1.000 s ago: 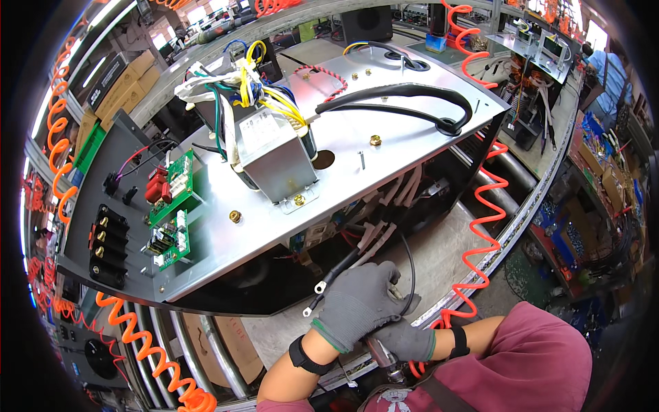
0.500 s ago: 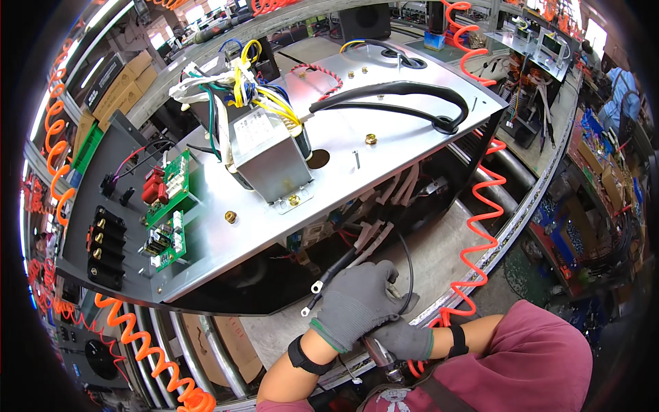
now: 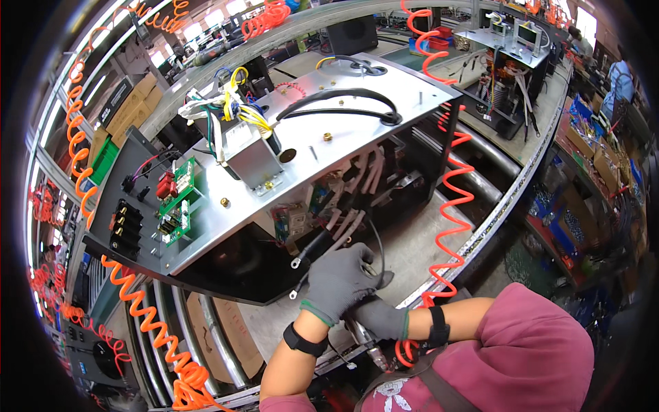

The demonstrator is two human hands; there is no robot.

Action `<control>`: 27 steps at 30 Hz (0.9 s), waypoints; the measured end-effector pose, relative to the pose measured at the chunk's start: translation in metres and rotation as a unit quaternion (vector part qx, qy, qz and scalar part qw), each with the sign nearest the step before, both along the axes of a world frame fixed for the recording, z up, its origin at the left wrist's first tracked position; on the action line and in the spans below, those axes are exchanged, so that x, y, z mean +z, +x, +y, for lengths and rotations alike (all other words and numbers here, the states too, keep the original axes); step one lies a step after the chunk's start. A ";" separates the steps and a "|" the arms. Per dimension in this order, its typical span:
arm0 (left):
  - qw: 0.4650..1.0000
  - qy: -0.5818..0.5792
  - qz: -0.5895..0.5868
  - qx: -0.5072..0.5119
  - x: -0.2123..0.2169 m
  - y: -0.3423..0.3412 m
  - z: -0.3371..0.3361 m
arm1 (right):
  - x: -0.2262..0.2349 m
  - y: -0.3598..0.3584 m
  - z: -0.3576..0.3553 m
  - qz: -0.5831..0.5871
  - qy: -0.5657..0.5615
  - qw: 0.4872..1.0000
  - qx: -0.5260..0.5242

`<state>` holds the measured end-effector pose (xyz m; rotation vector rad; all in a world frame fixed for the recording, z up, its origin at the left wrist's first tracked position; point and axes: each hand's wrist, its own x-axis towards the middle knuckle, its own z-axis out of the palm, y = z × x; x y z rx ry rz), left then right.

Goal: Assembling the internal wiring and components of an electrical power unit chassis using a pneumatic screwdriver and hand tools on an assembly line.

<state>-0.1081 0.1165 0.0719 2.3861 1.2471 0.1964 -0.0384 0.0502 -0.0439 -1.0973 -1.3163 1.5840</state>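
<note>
Both my hands wear grey gloves and meet just in front of an open metal cabinet (image 3: pixel 357 147). My left hand (image 3: pixel 341 278) lies on top, its fingers curled, with a thin black cable (image 3: pixel 381 250) running down into its grip. Partly hidden under it, my right hand (image 3: pixel 379 317) is closed round a silver air tool (image 3: pixel 367 340); the tool's working end is hidden. Beside the left hand, two thick black leads end in ring terminals, an upper ring terminal (image 3: pixel 296 263) and a lower ring terminal (image 3: pixel 293 295). Pale cables (image 3: pixel 349 226) come out of the cabinet's open side.
A transformer (image 3: pixel 252 165) and green circuit boards (image 3: pixel 180 199) sit on the cabinet. Orange coiled hoses hang at the right (image 3: pixel 449 220) and left (image 3: pixel 147 309). Rollers (image 3: pixel 223 340) lie below. Another unit (image 3: pixel 511 75) stands farther along the line; a person (image 3: pixel 620 86) is at far right.
My view has shifted, so the cabinet appears farther left and more of its wired inside shows. My hands stay together, left over right, with little change in their hold.
</note>
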 end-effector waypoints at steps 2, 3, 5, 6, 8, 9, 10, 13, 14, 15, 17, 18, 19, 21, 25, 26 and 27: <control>1.000 -0.012 -0.019 0.017 0.002 0.001 -0.004 | 0.013 0.004 -0.004 -0.096 0.188 0.977 -0.007; 1.000 -0.007 -0.017 0.017 0.000 0.002 -0.006 | 0.005 0.009 -0.003 -0.260 0.432 0.863 0.009; 0.998 -0.002 -0.057 0.039 -0.010 0.004 -0.006 | 0.000 0.004 0.005 -0.238 0.325 0.915 0.026; 0.997 -0.019 -0.064 0.046 -0.009 0.007 -0.008 | 0.000 0.003 0.005 -0.214 0.209 0.953 0.044; 0.982 -0.101 -0.146 0.064 -0.018 -0.004 -0.005 | 0.006 0.003 -0.021 -0.119 0.079 0.990 -0.005; 0.952 -0.187 -0.229 0.078 -0.019 -0.007 -0.006 | 0.012 0.007 -0.036 -0.025 -0.059 0.996 -0.054; 0.955 -0.194 -0.201 0.099 -0.015 -0.011 -0.011 | 0.017 0.019 -0.045 -0.028 -0.072 0.997 -0.018; 0.945 -0.206 -0.235 0.093 -0.046 -0.043 -0.023 | 0.041 0.074 -0.064 -0.063 -0.156 0.975 0.146; 0.918 -0.260 -0.286 0.088 -0.054 -0.047 -0.029 | 0.045 0.096 -0.066 -0.145 -0.162 0.959 0.179; 0.939 -0.253 -0.215 0.091 -0.042 -0.043 -0.037 | 0.042 0.114 -0.069 -0.223 -0.171 0.936 0.212; 0.975 -0.165 -0.132 0.072 -0.043 -0.044 -0.056 | 0.000 0.149 -0.095 -0.361 0.095 0.909 0.185; 0.972 -0.183 -0.114 0.093 -0.044 -0.044 -0.057 | 0.006 0.165 -0.099 -0.378 0.060 0.895 0.230; 0.971 -0.185 -0.115 0.098 -0.051 -0.045 -0.055 | 0.014 0.180 -0.104 -0.393 0.025 0.877 0.274; 0.976 -0.165 -0.114 0.084 -0.071 -0.049 -0.043 | 0.007 0.203 -0.120 -0.421 0.055 0.871 0.246; 0.980 -0.144 -0.078 0.114 -0.098 -0.047 -0.031 | 0.006 0.224 -0.132 -0.409 -0.011 0.903 0.132; 0.988 -0.091 -0.059 0.106 -0.095 -0.044 -0.030 | 0.005 0.226 -0.131 -0.391 -0.008 0.916 0.088; 0.994 -0.038 -0.040 0.098 -0.090 -0.040 -0.031 | 0.008 0.226 -0.128 -0.387 -0.009 0.918 0.091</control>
